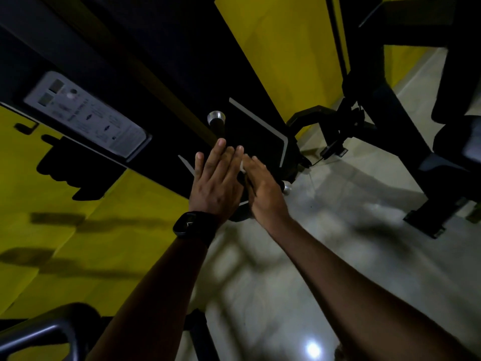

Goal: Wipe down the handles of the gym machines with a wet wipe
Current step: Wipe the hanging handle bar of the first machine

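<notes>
My left hand, with a black watch on the wrist, is stretched forward, fingers straight and close together. My right hand lies flat against it, palm to palm. A small white bit of the wet wipe shows between the two hands near the fingertips. Just beyond the fingertips a black machine handle with a silver end cap sticks out. A second silver end cap shows to the right of my right hand. The handle's middle is hidden behind my hands.
A black gym machine frame with a grey instruction label runs across the upper left, against yellow panels. Another black machine stands on the pale floor at the right. A dark curved bar sits at bottom left.
</notes>
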Motion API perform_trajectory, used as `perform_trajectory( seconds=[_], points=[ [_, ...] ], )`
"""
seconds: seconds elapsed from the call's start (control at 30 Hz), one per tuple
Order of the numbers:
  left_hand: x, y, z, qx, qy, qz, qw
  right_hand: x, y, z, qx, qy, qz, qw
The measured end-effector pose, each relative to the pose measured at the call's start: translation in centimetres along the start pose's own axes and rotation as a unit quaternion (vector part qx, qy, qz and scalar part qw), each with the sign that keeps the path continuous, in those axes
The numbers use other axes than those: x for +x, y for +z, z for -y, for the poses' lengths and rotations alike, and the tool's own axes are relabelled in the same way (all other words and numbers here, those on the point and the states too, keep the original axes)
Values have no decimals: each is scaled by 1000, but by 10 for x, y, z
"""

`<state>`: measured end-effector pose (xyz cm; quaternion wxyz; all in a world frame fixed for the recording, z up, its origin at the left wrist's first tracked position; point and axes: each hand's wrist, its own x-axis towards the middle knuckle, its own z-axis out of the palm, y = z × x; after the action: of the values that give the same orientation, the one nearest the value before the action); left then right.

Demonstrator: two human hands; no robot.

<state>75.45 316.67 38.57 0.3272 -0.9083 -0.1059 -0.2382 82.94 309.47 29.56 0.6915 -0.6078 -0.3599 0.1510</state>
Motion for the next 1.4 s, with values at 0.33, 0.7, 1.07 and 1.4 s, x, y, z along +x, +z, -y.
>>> perform_trajectory(
  seconds=[0.33,0.7,1.07,1.4],
  points=[
    [0,-8,-3,0,-5,29,1000,2,-17,-5,-26,-19,36,999],
    [1,-13,-8,10,-23,41,999,-7,-27,-36,-93,10,1,996],
    [1,-13,-9,26,-26,53,998,55,-36,-27,-2,190,148,971],
    [0,-9,-8,28,-24,38,999,26,-26,-6,1,65,73,995]
  ],
)
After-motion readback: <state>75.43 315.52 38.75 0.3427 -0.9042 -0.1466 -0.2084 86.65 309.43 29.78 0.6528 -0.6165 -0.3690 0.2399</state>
